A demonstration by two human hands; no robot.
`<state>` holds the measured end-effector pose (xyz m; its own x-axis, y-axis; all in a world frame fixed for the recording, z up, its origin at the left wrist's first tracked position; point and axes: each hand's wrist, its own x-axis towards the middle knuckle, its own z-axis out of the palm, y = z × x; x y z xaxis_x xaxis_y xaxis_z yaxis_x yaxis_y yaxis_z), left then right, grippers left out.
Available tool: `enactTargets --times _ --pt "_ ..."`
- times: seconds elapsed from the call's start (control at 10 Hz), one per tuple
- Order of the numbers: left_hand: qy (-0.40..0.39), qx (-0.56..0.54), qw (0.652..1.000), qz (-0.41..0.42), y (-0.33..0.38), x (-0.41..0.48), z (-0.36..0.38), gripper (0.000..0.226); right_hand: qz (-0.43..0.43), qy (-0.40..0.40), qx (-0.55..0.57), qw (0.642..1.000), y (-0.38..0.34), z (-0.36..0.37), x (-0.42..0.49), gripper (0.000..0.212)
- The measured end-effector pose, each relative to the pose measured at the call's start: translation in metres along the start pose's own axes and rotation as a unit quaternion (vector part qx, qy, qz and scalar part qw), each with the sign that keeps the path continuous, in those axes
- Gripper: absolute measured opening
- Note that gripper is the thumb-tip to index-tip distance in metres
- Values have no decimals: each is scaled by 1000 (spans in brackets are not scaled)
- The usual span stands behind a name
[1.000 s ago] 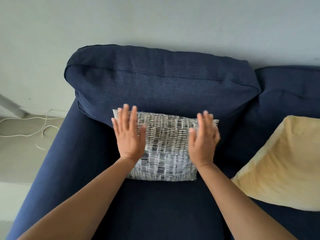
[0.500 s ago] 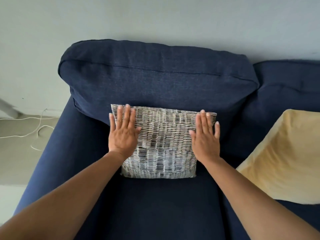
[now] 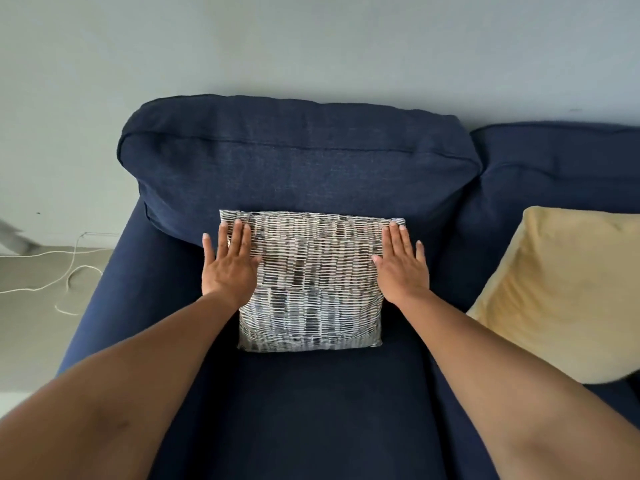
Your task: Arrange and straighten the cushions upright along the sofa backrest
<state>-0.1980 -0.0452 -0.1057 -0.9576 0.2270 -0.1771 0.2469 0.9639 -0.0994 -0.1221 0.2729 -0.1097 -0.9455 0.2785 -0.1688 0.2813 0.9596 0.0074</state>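
A: What colour is the sofa?

B: Dark navy all over, seat and arm alike, in a plain weave. The back cushion at twelve o'clock is the same navy.

A: And the small cushion at the centre?

B: Patterned: rows of short dashes in black, grey and dusky blue on a white ground, darker in patches through the middle.

A: The one at three o'clock?

B: That cushion is plain pale yellow, no pattern.

A: Anything else?

B: The wall at twelve o'clock is a flat pale grey-blue. At nine o'clock the floor is beige-grey, with a white cord looping across it.
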Motion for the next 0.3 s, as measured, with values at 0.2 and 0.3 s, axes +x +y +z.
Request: enactTargets --times 0.2,0.3 --pt "-7 -53 999 4 35 -40 -44 64 6 0 48 999 6 -33 -44 63" --pt "3 -109 994 27 66 -71 -65 62 28 20 62 998 17 -50 -74 62"
